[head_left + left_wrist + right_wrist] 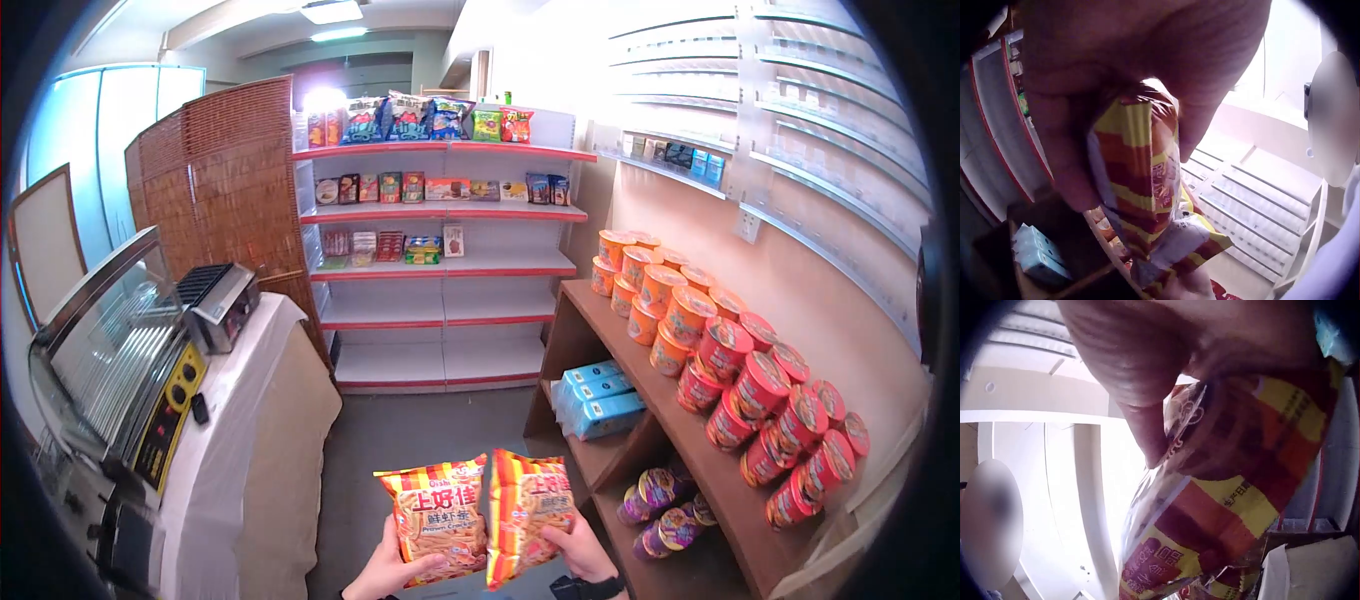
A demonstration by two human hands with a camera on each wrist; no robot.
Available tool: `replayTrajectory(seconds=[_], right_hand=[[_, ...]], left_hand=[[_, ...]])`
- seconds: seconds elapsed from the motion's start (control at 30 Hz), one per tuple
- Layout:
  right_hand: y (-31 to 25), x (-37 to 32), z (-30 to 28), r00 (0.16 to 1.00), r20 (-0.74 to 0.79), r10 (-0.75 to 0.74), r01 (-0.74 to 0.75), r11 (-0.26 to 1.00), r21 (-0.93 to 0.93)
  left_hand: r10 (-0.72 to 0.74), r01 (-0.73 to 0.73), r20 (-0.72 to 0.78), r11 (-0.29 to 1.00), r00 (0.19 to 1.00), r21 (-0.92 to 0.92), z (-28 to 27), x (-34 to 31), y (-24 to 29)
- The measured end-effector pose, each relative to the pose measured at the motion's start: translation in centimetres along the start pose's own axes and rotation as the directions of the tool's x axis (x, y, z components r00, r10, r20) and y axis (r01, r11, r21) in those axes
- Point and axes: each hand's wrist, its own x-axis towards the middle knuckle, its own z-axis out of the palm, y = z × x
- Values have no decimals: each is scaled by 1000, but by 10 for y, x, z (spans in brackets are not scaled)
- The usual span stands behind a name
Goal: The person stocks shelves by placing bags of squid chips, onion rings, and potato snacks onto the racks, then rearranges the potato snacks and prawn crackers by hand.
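Two red-and-yellow striped bags of prawn crackers are held up side by side at the bottom of the head view. My left hand (pixel 384 566) grips the left bag (pixel 438 515) by its lower left side, thumb across the front. Its printed front faces me. The right bag (pixel 528 512) is turned partly sideways, and my right hand (pixel 584 552) grips its lower right side with the thumb on the front. In the left wrist view, fingers and thumb wrap around the left bag (pixel 1135 169). From the right wrist, the striped back of the right bag (pixel 1222 500) shows beneath the hand.
A white shelf unit (pixel 445 310) with red edges stands ahead, snacks on its upper levels. To the right, a brown shelf (pixel 610 340) carries orange and red noodle tubs (pixel 730 348), with blue packs (pixel 605 410) below. A cloth-covered table (pixel 255 400) with a glass-fronted warmer (pixel 120 340) stands left.
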Motion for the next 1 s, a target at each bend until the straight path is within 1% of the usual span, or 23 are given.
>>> replayTrajectory(seconds=[0.03, 0.07, 0.13, 0.17, 0.2, 0.27, 0.3, 0.33, 0.37, 0.4, 0.47, 0.5, 0.57, 0.6, 0.67, 0.7, 0.73, 0.8, 0.83, 0.87, 0.93, 1.0], right_hand=[[1, 17, -12, 999, -43, 32, -29, 996, 82], [9, 38, -28, 999, -44, -8, 14, 991, 132], [3, 82, -49, 989, -149, -7, 27, 991, 128], [-1, 108, -61, 991, -130, -5, 24, 989, 145], [-5, 135, -70, 986, -160, -45, 66, 989, 132], [-22, 193, -84, 982, -169, -83, 107, 984, 139], [-33, 226, -87, 976, -168, -138, 158, 981, 112], [-45, 254, -90, 974, -176, -141, 167, 975, 146], [-55, 288, -96, 969, -176, -175, 196, 974, 112], [-67, 319, -99, 962, -178, -206, 222, 972, 78], [-96, 374, -93, 960, -195, -201, 220, 972, 82], [-109, 402, -89, 956, -185, -225, 242, 967, 75], [-124, 456, -87, 942, -187, -278, 296, 952, 76], [-132, 483, -90, 942, -188, -278, 295, 953, 73], [-147, 537, -95, 925, -135, -356, 361, 933, 16], [-157, 561, -95, 914, -197, -353, 372, 926, 65], [-172, 583, -90, 910, -202, -361, 381, 922, 67], [-210, 633, -70, 802, -159, -575, 597, 780, 189], [-225, 660, -74, 730, -178, -660, 681, 721, 123], [-245, 686, -80, 647, -191, -738, 758, 650, 55], [-300, 734, -74, 508, -106, -855, 853, 516, -78], [-362, 784, -65, 391, -30, -920, 903, 390, -179]], left_hand=[[13, -14, -13, 1000, 1000, -24, -2, 26, -9], [16, -16, -14, 1000, 1000, -24, -3, 51, -11], [3, -2, 11, 999, 1000, -35, -5, 100, -14], [-7, 7, 0, 1000, 1000, -13, -8, 124, -20], [-3, 3, -11, 1000, 1000, -13, -12, 148, -27], [36, -41, -96, 998, 995, -48, -18, 197, -38], [40, -45, -101, 998, 994, -46, -24, 222, -41], [26, -35, -139, 997, 990, -68, -32, 249, -43], [12, -28, -173, 996, 985, -89, -39, 278, -42], [15, -30, -170, 996, 985, -84, -42, 305, -36], [3, -32, -269, 994, 963, -105, -45, 350, -22], [15, -38, -273, 996, 962, -78, -47, 369, -13], [23, -41, -315, 998, 949, -51, -58, 409, -18], [39, -55, -325, 998, 945, -40, -63, 430, -18], [25, -52, -329, 996, 944, -73, -76, 474, -24], [9, -47, -324, 993, 946, -111, -83, 499, -28], [13, -50, -316, 993, 949, -107, -89, 524, -29], [0, -45, -324, 990, 946, -131, -108, 579, -27], [26, -55, -315, 995, 949, -85, -114, 606, -27], [32, -59, -302, 995, 953, -80, -121, 635, -26], [15, -43, -288, 995, 958, -90, -134, 693, -23], [32, -59, -257, 993, 966, -98, -138, 748, -10]])
